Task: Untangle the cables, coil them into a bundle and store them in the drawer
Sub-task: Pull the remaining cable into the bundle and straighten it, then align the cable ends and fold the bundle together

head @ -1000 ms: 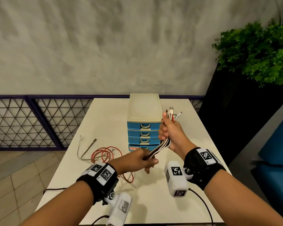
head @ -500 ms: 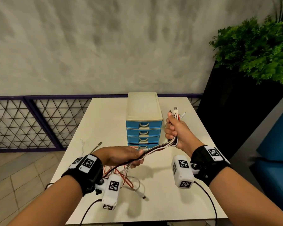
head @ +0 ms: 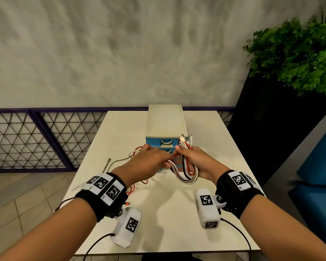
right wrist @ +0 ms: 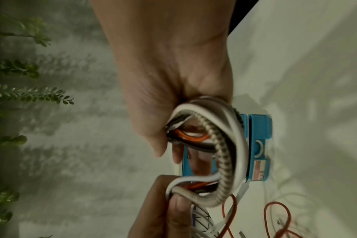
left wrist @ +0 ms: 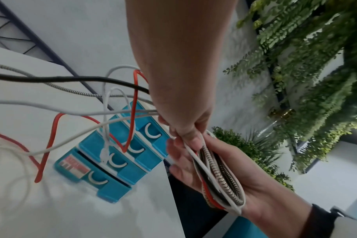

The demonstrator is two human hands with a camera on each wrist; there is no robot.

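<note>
where the two hands meet in front of the blue drawer unit [head: 165,142], the right hand [head: 199,162] holds a coiled bundle of cables [head: 185,170] in its palm, thumb and fingers curled round the loops; the bundle comprises white, red, black and braided metallic strands, and its plug ends [head: 183,138] stick up above the fist, level with the top drawer. the left hand [head: 149,162] lies just beside the right, its fingers closed together on the strands where they enter the coil, pinching them at the upper end of the loop, as the left wrist view shows [left wrist: 185,133]. behind the left hand the uncoiled lengths, a red cable [head: 137,149] and a braided cable [head: 117,162] among them, trail away leftwards over the white table [head: 177,219], partly lifted off its surface. the drawer unit stands at mid-table with a cream top; its lowest drawer [left wrist: 104,182] sits slightly forward of the others. a green plant [head: 297,59] stands at the right, well apart from the table.
</note>
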